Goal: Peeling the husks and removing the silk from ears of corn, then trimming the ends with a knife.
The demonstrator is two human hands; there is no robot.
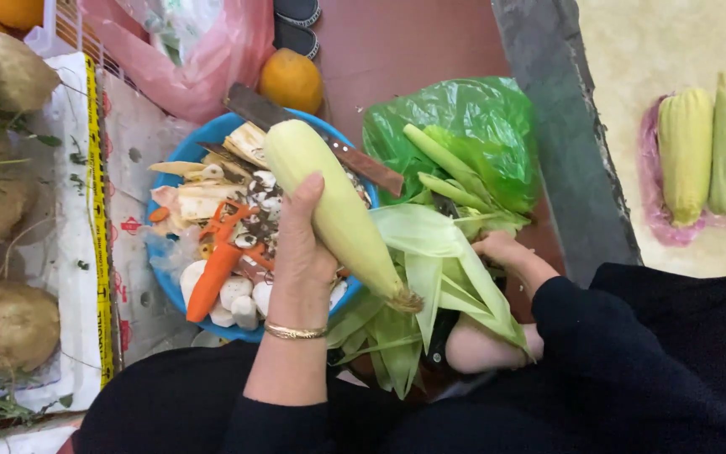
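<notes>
I see my left hand (302, 252) wrapped around a corn cob (338, 210), fingers closed on its middle, thumb along the near side. The cob tilts, tip toward eleven o'clock, stalk end toward five o'clock, and it hangs above the right edge of a blue bowl (180, 151). My right hand (506, 250) sits at three o'clock from the cob, closed on a bunch of green husks (434, 269) that trail toward six o'clock; its fingers are partly hidden by the leaves. In the bowl lie peelings, white cut pieces and an orange peeler (216, 265). A knife (313, 134) lies across the bowl's far rim, running toward a green bag (472, 118) at one o'clock, which holds more husk strips. An orange (291, 80) sits at twelve o'clock beyond the bowl, just beside a pink bag (212, 59). At nine o'clock, brown tubers (6, 324) rest on a white box. Two husked cobs (712, 147) lie well apart at two o'clock.
</notes>
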